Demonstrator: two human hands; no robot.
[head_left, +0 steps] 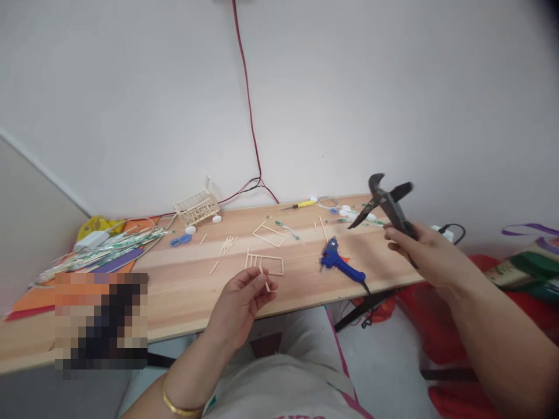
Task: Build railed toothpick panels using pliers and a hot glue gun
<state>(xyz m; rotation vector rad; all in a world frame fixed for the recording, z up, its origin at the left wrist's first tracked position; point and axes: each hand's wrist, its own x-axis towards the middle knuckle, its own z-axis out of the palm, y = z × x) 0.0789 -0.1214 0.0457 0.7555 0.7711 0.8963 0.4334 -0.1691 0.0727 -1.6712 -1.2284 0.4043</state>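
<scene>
Left hand: thumb and fingers pinch a short stick of pale wood, held tilted above the near edge of the tabletop. Right hand: fingers wrapped about the handle of a dark hand tool, which is raised in the air over the right end of the tabletop. The arms of the tool stand apart; blur prevents identifying its exact type.

Just beyond the left hand lies a small ladder-like frame of sticks, partly overlapped in view by the fingers; contact cannot be determined. Behind it lies a second frame, with a pile of cut sticks to its left. A blue glue gun rests on its side between the two hands, further back than the left.

At the rear left stands a wooden cart with white wheels, near two blue discs. A yellow-handled tool lies near the wall. Plastic-wrapped bundles occupy the left end, on coloured sheets.
</scene>
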